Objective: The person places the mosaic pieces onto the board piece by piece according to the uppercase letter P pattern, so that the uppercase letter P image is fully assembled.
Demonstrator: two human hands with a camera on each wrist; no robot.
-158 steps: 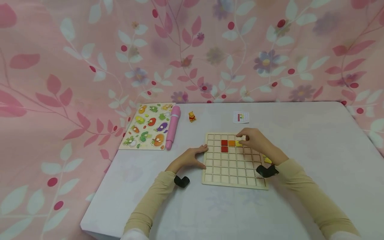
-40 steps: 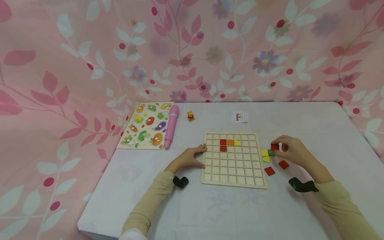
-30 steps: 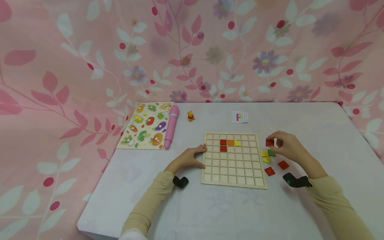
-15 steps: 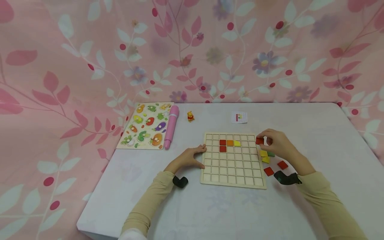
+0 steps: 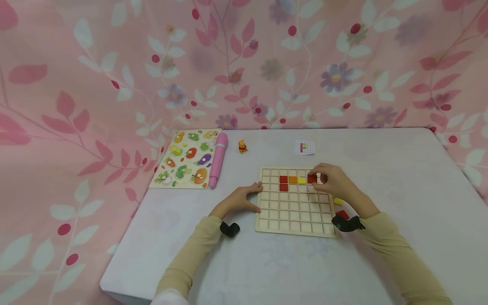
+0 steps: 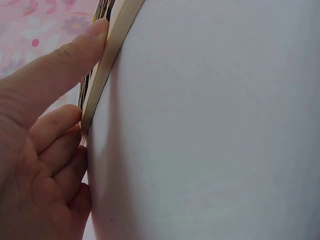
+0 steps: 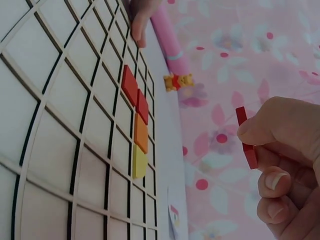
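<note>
A wooden grid board [image 5: 295, 220] lies flat on the white table. Two red tiles [image 5: 283, 183], an orange tile [image 5: 292, 180] and a yellow tile [image 5: 301, 180] sit in its upper cells. My right hand [image 5: 328, 180] pinches a red square tile [image 5: 311, 179] just above the cell to the right of the yellow tile; the right wrist view shows this red tile [image 7: 246, 138] held clear of the board [image 7: 65, 100]. My left hand [image 5: 244, 199] rests against the board's left edge [image 6: 102, 75], thumb along it and fingers curled at it.
Loose yellow [image 5: 338, 201] and red [image 5: 342, 214] tiles lie right of the board. A small pattern card [image 5: 304, 148], a tiny yellow bear figure [image 5: 242, 147], a pink pen [image 5: 219, 160] and a vegetable peg puzzle [image 5: 188, 159] lie farther back and left.
My right hand picked a red tile from the loose pile at the right and carried it leftward over the board's upper row. The left hand has stayed at the board's edge.
</note>
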